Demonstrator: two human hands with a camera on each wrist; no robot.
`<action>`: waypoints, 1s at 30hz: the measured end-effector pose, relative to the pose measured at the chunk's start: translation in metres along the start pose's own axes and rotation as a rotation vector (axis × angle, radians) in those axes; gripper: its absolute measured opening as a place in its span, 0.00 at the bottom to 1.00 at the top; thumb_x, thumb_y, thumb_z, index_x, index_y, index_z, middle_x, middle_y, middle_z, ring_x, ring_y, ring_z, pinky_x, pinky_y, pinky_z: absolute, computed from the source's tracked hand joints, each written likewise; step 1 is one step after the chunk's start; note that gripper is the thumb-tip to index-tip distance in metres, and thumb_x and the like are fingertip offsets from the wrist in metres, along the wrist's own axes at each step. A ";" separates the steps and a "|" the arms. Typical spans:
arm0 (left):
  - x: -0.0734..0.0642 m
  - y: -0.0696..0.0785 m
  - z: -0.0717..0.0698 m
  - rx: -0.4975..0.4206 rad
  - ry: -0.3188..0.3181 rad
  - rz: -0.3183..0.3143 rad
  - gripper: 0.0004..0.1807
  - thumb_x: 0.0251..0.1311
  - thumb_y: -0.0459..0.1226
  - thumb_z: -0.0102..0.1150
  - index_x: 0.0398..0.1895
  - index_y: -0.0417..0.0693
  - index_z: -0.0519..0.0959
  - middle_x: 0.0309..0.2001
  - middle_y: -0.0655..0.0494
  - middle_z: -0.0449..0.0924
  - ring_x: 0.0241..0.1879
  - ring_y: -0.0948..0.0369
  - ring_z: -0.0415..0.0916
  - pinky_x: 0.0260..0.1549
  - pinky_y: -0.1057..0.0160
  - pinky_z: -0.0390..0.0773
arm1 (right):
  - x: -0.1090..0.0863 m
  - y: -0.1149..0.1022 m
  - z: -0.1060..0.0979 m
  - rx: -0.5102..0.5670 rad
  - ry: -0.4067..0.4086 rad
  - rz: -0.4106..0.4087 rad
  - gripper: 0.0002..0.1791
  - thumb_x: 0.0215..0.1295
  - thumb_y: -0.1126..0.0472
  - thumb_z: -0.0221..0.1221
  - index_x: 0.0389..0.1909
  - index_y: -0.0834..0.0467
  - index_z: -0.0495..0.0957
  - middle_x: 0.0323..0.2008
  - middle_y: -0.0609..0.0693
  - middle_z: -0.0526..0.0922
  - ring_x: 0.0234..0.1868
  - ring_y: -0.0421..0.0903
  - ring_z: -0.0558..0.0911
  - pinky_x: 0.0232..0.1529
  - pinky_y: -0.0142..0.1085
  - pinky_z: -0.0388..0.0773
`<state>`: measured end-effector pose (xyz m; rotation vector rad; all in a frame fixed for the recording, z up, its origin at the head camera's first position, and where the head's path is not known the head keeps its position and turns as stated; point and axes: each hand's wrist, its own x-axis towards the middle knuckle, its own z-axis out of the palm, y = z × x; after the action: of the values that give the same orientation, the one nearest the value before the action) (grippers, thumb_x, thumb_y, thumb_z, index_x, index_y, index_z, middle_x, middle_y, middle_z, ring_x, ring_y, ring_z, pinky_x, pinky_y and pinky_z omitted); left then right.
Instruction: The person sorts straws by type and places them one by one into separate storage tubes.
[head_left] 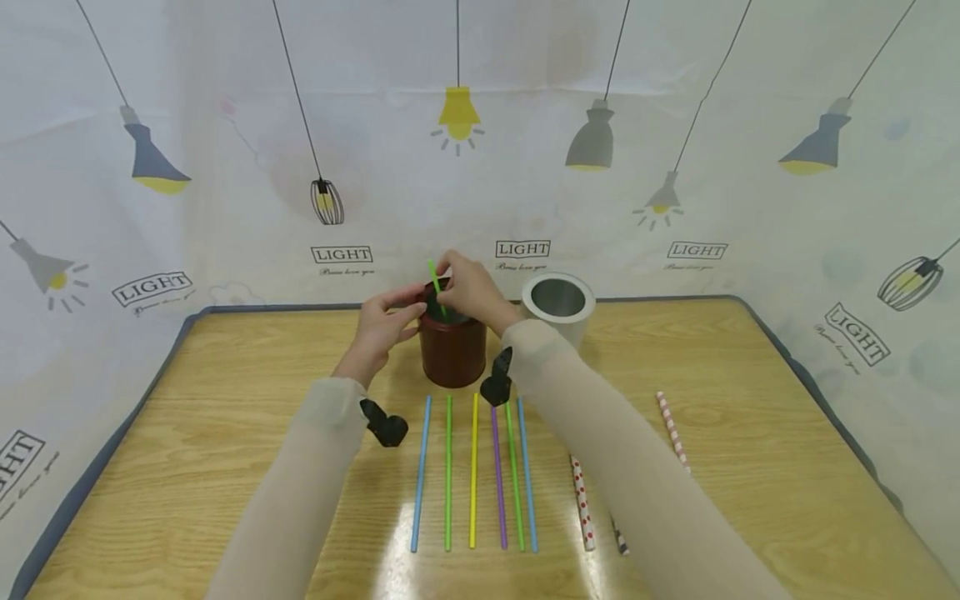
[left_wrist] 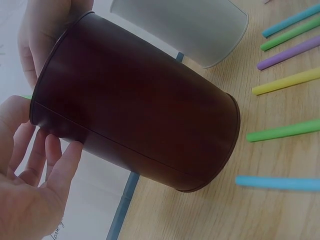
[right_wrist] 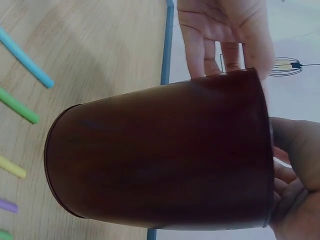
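Observation:
A dark brown cylindrical container (head_left: 452, 357) stands upright near the back of the table. My left hand (head_left: 377, 332) grips its rim from the left, the thumb at the top edge and the other fingers along the outer wall. Above the opening, my right hand (head_left: 474, 292) pinches a green straw (head_left: 432, 268). That straw stands tilted, its lower part inside the container. In the right wrist view the brown wall (right_wrist: 160, 160) hides the straw.
A white container (head_left: 572, 332) stands right of the brown one. In front lie several plain straws, among them blue (head_left: 421, 475), yellow (head_left: 474, 475) and purple (head_left: 498, 475). Further right are a red-dotted straw (head_left: 582, 504) and a pink-striped straw (head_left: 672, 429), partly under my right sleeve.

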<state>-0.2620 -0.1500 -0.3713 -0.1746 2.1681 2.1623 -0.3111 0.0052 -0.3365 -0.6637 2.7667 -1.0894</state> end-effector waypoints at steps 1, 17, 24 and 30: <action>0.000 0.000 0.000 0.000 0.000 -0.001 0.21 0.60 0.33 0.57 0.58 0.45 0.73 0.49 0.51 0.69 0.49 0.56 0.73 0.45 0.57 0.76 | -0.001 0.000 -0.001 0.011 -0.005 0.003 0.17 0.57 0.70 0.57 0.48 0.60 0.67 0.29 0.54 0.79 0.25 0.45 0.77 0.23 0.31 0.72; 0.001 -0.002 0.002 -0.012 -0.001 -0.003 0.22 0.59 0.34 0.57 0.58 0.44 0.73 0.48 0.53 0.70 0.46 0.59 0.74 0.45 0.55 0.75 | -0.015 0.003 -0.026 0.233 -0.045 0.058 0.15 0.62 0.67 0.55 0.49 0.63 0.69 0.31 0.58 0.77 0.31 0.53 0.81 0.25 0.37 0.80; 0.000 -0.002 0.002 -0.014 0.013 -0.010 0.22 0.59 0.33 0.58 0.58 0.44 0.73 0.47 0.53 0.70 0.44 0.60 0.75 0.42 0.59 0.77 | -0.027 0.007 -0.037 0.240 -0.063 0.068 0.14 0.62 0.65 0.56 0.48 0.64 0.70 0.32 0.58 0.76 0.30 0.50 0.81 0.27 0.40 0.80; 0.001 -0.001 0.002 -0.017 0.004 -0.005 0.22 0.59 0.33 0.58 0.58 0.44 0.73 0.47 0.53 0.70 0.44 0.61 0.75 0.41 0.61 0.78 | -0.041 0.013 -0.044 0.265 -0.067 0.064 0.15 0.62 0.65 0.57 0.48 0.64 0.71 0.32 0.58 0.78 0.32 0.53 0.81 0.29 0.45 0.80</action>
<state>-0.2626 -0.1482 -0.3729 -0.1851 2.1500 2.1801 -0.2894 0.0588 -0.3154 -0.5628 2.5060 -1.3595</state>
